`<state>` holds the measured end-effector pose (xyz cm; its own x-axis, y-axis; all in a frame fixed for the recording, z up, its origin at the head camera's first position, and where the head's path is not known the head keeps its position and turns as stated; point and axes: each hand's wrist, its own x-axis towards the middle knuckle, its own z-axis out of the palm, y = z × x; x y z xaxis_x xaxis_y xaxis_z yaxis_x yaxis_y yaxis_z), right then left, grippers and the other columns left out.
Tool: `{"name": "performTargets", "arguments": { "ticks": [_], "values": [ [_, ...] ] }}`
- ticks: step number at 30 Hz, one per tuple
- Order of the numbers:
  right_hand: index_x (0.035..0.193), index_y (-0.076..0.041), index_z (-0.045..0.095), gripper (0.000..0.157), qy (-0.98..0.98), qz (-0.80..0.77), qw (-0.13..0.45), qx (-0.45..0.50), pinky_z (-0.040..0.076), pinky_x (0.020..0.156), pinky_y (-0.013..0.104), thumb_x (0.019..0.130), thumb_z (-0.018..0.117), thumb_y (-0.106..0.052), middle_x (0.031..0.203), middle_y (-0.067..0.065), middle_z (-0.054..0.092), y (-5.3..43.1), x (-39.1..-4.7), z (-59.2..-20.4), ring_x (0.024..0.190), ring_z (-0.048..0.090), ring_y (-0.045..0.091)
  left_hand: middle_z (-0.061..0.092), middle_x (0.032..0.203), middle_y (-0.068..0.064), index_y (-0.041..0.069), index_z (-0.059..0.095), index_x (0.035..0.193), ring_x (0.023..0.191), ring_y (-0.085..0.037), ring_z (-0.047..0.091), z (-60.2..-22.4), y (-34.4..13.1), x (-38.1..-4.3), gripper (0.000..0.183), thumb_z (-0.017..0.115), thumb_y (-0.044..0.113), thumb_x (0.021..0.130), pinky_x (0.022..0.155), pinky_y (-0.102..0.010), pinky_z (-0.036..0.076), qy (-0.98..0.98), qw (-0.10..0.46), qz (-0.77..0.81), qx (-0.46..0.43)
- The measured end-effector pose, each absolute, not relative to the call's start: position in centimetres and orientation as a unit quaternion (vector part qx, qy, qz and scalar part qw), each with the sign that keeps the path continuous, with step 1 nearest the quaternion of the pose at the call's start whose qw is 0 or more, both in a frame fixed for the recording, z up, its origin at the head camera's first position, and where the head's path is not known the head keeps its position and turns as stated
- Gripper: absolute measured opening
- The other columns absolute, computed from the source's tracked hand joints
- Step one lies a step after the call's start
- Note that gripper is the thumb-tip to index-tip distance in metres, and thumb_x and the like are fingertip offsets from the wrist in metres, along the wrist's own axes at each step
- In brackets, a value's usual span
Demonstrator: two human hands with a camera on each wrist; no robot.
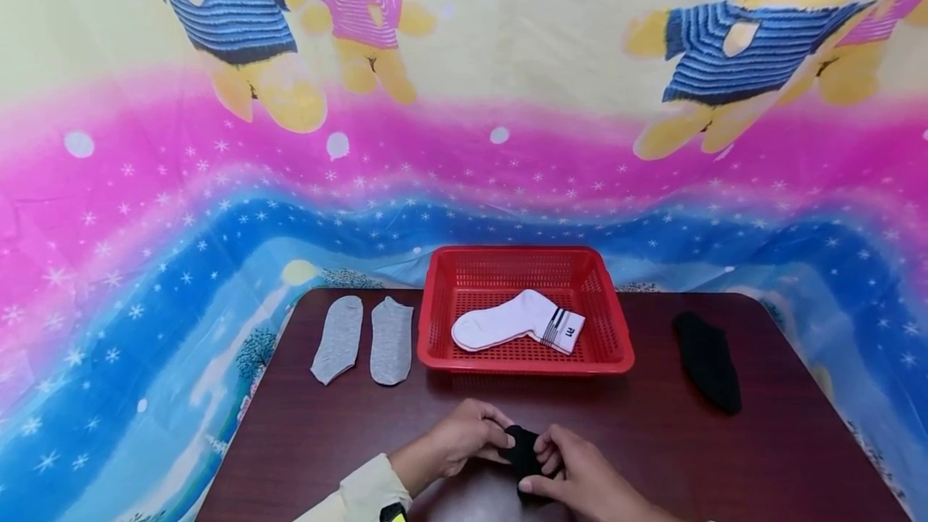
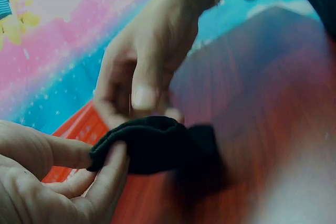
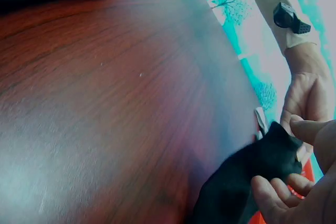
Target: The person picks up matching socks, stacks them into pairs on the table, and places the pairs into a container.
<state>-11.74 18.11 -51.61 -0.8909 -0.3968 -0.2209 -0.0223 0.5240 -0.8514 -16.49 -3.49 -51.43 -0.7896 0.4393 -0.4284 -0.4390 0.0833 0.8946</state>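
Note:
A black sock (image 1: 522,457) is held between both hands near the table's front edge, its cuff showing as a folded rim in the left wrist view. My left hand (image 1: 467,437) pinches one end of it, thumb on top and fingers underneath. From the other side my right hand (image 1: 580,474) holds the sock, its thumb at the near edge and curled fingers at the far edge. In the right wrist view the dark fabric (image 3: 247,177) hangs below the fingers (image 3: 268,195). Another black sock (image 1: 706,361) lies flat at the table's right side.
A red plastic basket (image 1: 432,308) stands at the back middle, with a white striped-cuff sock (image 1: 500,325) inside. Left of it, two grey ankle socks (image 1: 341,337) lie side by side on the dark wooden table (image 1: 326,441). A printed cloth (image 1: 464,143) hangs behind.

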Motion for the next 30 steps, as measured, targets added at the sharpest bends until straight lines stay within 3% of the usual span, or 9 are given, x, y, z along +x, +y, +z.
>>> {"name": "performTargets", "arguments": {
  "ticks": [5,11,15,19,21,24,27,30],
  "values": [
    [0.104,-0.007,0.058,0.043,0.854,-0.479,0.167,-0.12,0.052,0.068,0.023,0.083,0.085,-0.034,0.093,0.002,0.063,17.3,-11.7,-51.9,0.079,0.058,0.003,0.071,0.096,-0.02,-0.014,0.063,0.1,0.093,-0.036,0.074,-51.4,-2.7,-16.0,0.02,0.063,-0.016,0.08,0.078,-0.039,0.062,0.64,0.321,0.698,-0.014],
    [0.098,-0.006,0.057,0.032,0.853,-0.486,0.128,-0.14,0.051,0.064,0.021,0.082,0.084,-0.013,0.085,0.0,0.063,17.1,-11.3,-52.6,0.074,0.057,-0.002,0.068,0.096,-0.02,-0.012,0.062,0.099,0.092,-0.035,0.075,-51.5,-2.4,-15.8,0.019,0.062,-0.016,0.081,0.078,-0.038,0.062,0.634,0.323,0.702,-0.033],
    [0.096,-0.007,0.059,0.024,0.87,-0.464,0.1,-0.135,0.049,0.061,0.02,0.08,0.076,-0.001,0.082,-0.003,0.061,17.1,-11.3,-52.6,0.072,0.052,-0.005,0.069,0.09,-0.016,-0.01,0.065,0.1,0.076,-0.023,0.074,-51.6,-2.3,-16.0,0.013,0.062,-0.004,0.089,0.076,-0.037,0.063,0.645,0.327,0.69,-0.032],
    [0.094,-0.009,0.059,0.022,0.875,-0.46,0.085,-0.123,0.046,0.06,0.02,0.08,0.075,-0.001,0.079,-0.005,0.06,17.2,-11.2,-51.4,0.07,0.05,-0.006,0.07,0.085,-0.013,-0.009,0.067,0.105,0.069,-0.013,0.066,-52.1,-2.6,-16.3,0.019,0.059,0.003,0.095,0.07,-0.032,0.062,0.681,0.306,0.666,-0.013],
    [0.093,-0.01,0.059,0.022,0.873,-0.464,0.093,-0.118,0.045,0.061,0.02,0.081,0.075,-0.002,0.079,-0.005,0.059,17.3,-11.1,-50.4,0.07,0.051,-0.005,0.072,0.089,-0.016,-0.011,0.067,0.109,0.073,-0.015,0.067,-52.6,-2.9,-16.5,0.021,0.06,-0.002,0.091,0.069,-0.031,0.06,0.698,0.29,0.655,0.013],
    [0.095,-0.009,0.058,0.021,0.855,-0.49,0.128,-0.112,0.045,0.062,0.02,0.085,0.075,-0.006,0.081,-0.003,0.059,17.4,-10.9,-48.7,0.071,0.052,-0.003,0.073,0.101,-0.022,-0.011,0.066,0.115,0.089,-0.023,0.07,-53.5,-3.6,-17.0,0.035,0.064,-0.012,0.081,0.079,-0.031,0.059,0.72,0.283,0.627,0.093],
    [0.099,-0.006,0.058,0.019,0.829,-0.524,0.162,-0.112,0.048,0.063,0.02,0.09,0.074,-0.01,0.084,0.001,0.061,17.5,-10.7,-47.1,0.074,0.055,-0.001,0.071,0.118,-0.023,-0.006,0.065,0.125,0.109,-0.025,0.068,-54.5,-4.5,-17.6,0.05,0.066,-0.015,0.076,0.093,-0.029,0.056,0.696,0.321,0.618,0.177],
    [0.103,-0.003,0.056,0.022,0.805,-0.553,0.186,-0.105,0.049,0.063,0.021,0.095,0.072,-0.016,0.087,0.005,0.061,17.7,-10.5,-45.6,0.075,0.057,0.003,0.069,0.128,-0.015,-0.002,0.06,0.135,0.117,-0.017,0.065,-55.4,-5.7,-18.0,0.056,0.07,-0.012,0.081,0.101,-0.027,0.052,0.633,0.39,0.629,0.227]
  ]
}}
